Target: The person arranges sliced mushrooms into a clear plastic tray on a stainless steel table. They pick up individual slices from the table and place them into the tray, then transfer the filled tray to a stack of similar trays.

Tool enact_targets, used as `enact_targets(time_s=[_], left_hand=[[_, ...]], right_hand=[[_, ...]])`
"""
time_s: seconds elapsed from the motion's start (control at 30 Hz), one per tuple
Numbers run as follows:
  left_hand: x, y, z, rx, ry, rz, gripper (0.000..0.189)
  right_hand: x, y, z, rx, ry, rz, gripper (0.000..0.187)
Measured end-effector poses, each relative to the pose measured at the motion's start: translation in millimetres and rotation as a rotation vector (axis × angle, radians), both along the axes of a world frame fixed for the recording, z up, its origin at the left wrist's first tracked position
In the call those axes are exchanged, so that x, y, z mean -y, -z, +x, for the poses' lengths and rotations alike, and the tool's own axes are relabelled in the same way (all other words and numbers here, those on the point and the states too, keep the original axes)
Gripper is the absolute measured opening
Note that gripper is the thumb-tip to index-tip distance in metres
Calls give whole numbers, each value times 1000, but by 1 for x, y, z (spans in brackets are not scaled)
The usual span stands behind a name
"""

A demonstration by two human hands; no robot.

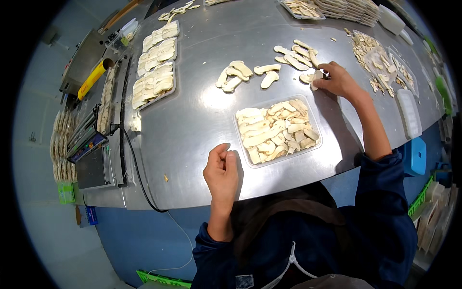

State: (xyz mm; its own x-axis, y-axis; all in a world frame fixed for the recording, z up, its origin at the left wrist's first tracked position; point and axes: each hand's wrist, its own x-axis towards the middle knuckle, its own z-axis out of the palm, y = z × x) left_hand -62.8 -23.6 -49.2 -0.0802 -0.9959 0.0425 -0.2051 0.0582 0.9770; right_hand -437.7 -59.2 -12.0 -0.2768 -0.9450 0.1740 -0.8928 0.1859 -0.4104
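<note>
My right hand (pixel 337 78) pinches a mushroom slice (pixel 317 78) between thumb and fingers, low over the steel table. Another slice (pixel 306 78) lies right beside it, and a loose group of slices (pixel 296 56) spreads just behind. My left hand (pixel 221 169) is loosely curled near the table's front edge, with nothing visible in it. To its right sits a clear plastic tray (pixel 319 142) filled with dried-looking mushroom slices. Long slices (pixel 254 128) lie in rows at the tray's left side; smaller pieces (pixel 297 135) are jumbled at the right.
More slices (pixel 234 76) lie beyond the tray. Filled trays (pixel 155 85) line the left, beside a sealing machine (pixel 94 144) with a black cable (pixel 135 159). At right are containers of fragments (pixel 364 47) and a white plastic tray (pixel 409 113). Stacked trays (pixel 346 11) stand far back.
</note>
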Motion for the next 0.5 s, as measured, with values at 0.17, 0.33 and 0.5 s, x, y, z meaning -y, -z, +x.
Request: enact_targets(time_s=[0.17, 0.33, 0.5], left_hand=[[-3, -1, 1, 40, -33, -39, 20], [-1, 3, -2, 17, -33, -64, 20], [1, 5, -2, 5, -39, -42, 18]], right_hand=[[-11, -14, 1, 210, -44, 161, 26], [-15, -23, -1, 221, 32, 162, 24], [17, 5, -18, 195, 143, 10, 28]])
